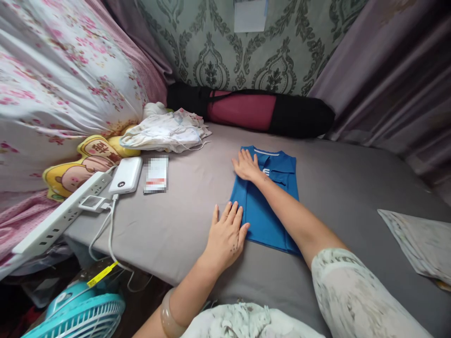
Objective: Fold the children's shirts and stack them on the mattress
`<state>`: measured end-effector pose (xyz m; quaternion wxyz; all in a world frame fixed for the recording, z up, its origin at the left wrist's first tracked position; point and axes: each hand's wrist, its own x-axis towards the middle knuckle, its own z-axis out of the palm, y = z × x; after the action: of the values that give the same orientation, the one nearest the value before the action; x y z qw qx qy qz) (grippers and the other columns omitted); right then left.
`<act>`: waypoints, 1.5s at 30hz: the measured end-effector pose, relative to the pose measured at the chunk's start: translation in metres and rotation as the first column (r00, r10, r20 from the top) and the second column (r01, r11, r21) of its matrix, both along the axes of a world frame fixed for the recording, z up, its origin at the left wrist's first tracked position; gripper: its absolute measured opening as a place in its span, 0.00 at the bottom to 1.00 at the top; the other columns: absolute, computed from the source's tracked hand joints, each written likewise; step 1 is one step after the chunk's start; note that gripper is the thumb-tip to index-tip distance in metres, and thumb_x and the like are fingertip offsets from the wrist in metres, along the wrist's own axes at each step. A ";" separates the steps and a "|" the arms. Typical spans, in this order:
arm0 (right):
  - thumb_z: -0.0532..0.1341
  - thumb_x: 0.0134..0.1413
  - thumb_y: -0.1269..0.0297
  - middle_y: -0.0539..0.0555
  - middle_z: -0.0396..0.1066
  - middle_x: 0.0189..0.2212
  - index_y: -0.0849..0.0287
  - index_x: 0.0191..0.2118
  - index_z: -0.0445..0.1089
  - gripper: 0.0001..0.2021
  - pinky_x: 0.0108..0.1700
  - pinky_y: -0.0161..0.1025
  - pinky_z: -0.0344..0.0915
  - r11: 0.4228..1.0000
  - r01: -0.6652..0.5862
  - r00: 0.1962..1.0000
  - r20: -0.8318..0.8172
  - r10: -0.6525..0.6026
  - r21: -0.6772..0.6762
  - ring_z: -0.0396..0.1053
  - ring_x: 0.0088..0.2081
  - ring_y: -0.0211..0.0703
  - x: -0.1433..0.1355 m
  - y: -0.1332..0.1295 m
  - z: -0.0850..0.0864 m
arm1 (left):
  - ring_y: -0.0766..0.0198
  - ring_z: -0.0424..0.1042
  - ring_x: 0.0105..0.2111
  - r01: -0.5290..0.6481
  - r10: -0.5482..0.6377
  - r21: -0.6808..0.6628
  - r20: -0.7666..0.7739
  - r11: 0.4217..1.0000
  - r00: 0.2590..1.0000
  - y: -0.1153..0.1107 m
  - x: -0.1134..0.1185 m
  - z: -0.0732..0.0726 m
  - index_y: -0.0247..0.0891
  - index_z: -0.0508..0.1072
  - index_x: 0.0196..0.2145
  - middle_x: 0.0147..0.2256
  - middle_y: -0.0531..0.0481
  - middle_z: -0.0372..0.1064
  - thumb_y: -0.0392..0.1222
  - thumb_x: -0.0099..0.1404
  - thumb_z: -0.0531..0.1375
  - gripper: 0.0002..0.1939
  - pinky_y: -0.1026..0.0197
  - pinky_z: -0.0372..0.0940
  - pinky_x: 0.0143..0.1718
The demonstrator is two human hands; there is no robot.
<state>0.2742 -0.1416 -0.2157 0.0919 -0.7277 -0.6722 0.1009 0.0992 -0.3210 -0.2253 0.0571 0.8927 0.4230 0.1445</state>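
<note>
A blue T-shirt [262,216] lies on the grey sheet, its sides and sleeves folded inward into a long rectangle. White lettering shows partly between the folds, and the collar is at the far end. My right hand [247,165] rests flat on the shirt's far left corner, fingers spread. Lower down, my left hand [227,232] lies flat with fingers apart along the shirt's left edge, partly on the sheet. My right forearm crosses above the shirt and hides part of its right side.
Left are a power strip [63,213], a white power bank [127,175] with cables, and a blurred packet [157,174]. Crumpled white cloth [169,131] lies behind them. A long black-and-red bag [243,110] lines the wall. Folded fabric [419,241] lies right; a turquoise fan [81,317] stands below the edge.
</note>
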 end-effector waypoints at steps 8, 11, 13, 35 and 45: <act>0.43 0.67 0.52 0.64 0.39 0.70 0.72 0.68 0.47 0.33 0.68 0.54 0.28 1.000 0.005 1.000 0.009 -0.006 0.019 0.33 0.70 0.51 -0.013 -0.016 -0.020 | 0.48 0.53 0.65 0.032 -0.028 0.049 -0.082 0.998 0.996 0.002 0.000 -0.007 0.37 0.61 0.63 0.64 0.41 0.55 0.54 0.73 0.42 0.29 0.35 0.50 0.63; 0.43 0.67 0.53 0.63 0.40 0.70 0.69 0.68 0.50 0.31 0.67 0.53 0.30 0.999 -0.035 0.997 -0.075 0.034 -0.008 0.34 0.70 0.51 -0.005 -0.013 -0.014 | 0.47 0.55 0.64 0.077 -0.076 0.003 -0.082 0.997 0.994 0.007 -0.003 0.005 0.37 0.63 0.61 0.63 0.40 0.58 0.55 0.73 0.42 0.28 0.33 0.49 0.62; 0.42 0.68 0.55 0.61 0.48 0.68 0.64 0.66 0.54 0.28 0.67 0.50 0.38 0.999 -0.039 0.986 -0.164 0.043 0.024 0.42 0.69 0.48 0.006 -0.009 -0.006 | 0.49 0.61 0.60 0.126 -0.129 -0.053 -0.065 0.991 0.990 0.016 -0.006 0.018 0.40 0.68 0.56 0.59 0.41 0.65 0.53 0.74 0.41 0.25 0.34 0.48 0.62; 0.55 0.58 0.66 0.60 0.72 0.47 0.59 0.46 0.72 0.13 0.52 0.43 0.60 0.846 0.477 0.863 -0.309 -0.399 0.239 0.66 0.51 0.51 0.091 -0.010 -0.012 | 0.58 0.60 0.61 0.176 -0.168 -0.105 0.082 0.979 0.982 0.251 0.101 -0.019 0.34 0.63 0.59 0.60 0.39 0.61 0.27 0.64 0.45 0.26 0.52 0.55 0.62; 0.54 0.60 0.55 0.65 0.74 0.47 0.65 0.55 0.68 0.23 0.52 0.45 0.64 0.849 0.512 0.780 -0.483 -0.398 0.128 0.71 0.50 0.54 0.083 0.001 -0.012 | 0.52 0.50 0.66 0.090 -0.093 -0.126 -0.017 0.988 0.996 0.262 0.111 -0.027 0.35 0.59 0.63 0.65 0.40 0.53 0.39 0.72 0.41 0.25 0.46 0.48 0.64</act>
<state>0.3576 -0.1406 -0.2281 0.3542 -0.8094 -0.4436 0.1504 0.2106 -0.0592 -0.2520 0.1144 0.9075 0.3903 0.1046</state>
